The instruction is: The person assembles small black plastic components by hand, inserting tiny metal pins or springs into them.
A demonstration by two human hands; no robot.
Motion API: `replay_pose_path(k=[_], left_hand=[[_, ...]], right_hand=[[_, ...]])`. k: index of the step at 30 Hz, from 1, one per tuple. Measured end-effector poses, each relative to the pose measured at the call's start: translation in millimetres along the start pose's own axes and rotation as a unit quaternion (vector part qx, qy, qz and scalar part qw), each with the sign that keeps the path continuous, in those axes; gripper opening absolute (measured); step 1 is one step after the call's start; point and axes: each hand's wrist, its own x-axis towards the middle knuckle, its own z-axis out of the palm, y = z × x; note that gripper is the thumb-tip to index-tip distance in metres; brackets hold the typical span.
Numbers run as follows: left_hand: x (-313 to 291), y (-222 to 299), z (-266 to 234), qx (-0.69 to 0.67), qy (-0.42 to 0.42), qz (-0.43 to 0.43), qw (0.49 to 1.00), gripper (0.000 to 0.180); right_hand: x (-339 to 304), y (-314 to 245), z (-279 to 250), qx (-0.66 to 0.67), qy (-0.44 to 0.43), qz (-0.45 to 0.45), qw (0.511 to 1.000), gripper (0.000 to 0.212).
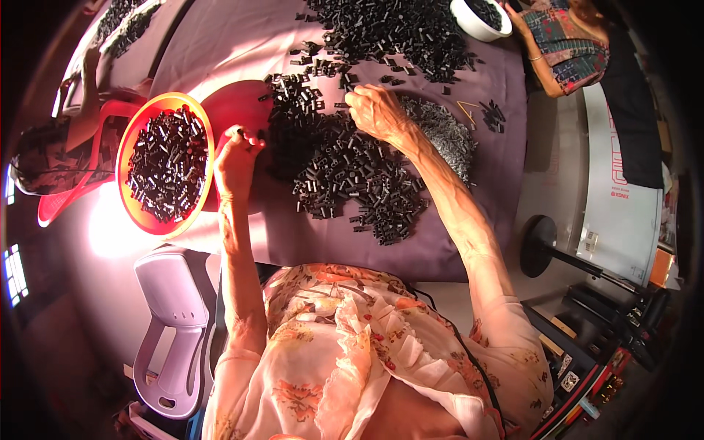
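My left hand is closed beside the orange-red basin, with a small black piece showing at its fingertips. The basin holds many short black tube-like parts. Over the table, my right hand has its fingers curled together above a spread of small black plastic parts; what its fingertips pinch, if anything, is too small to name. Next to my right wrist lies a heap of small silvery metal pieces, partly covered by the forearm.
A bigger black heap covers the table's far side, near a white bowl. Another person sits at the far right, and one more at the left by a red chair. A lilac plastic chair stands at lower left.
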Motion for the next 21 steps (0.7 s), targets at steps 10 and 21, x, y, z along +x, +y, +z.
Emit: replay_pose_path(k=[10,21], left_hand=[[6,-37,127,0.030,-0.068,-0.034,0.997,0.016],[-1,-61,164,0.026,-0.070,-0.070,0.995,0.016]], right_hand=[[14,-60,-97,0.596,0.136,0.289,0.737,0.014],[-12,-71,-110,0.692,0.201,0.305,0.623,0.013]])
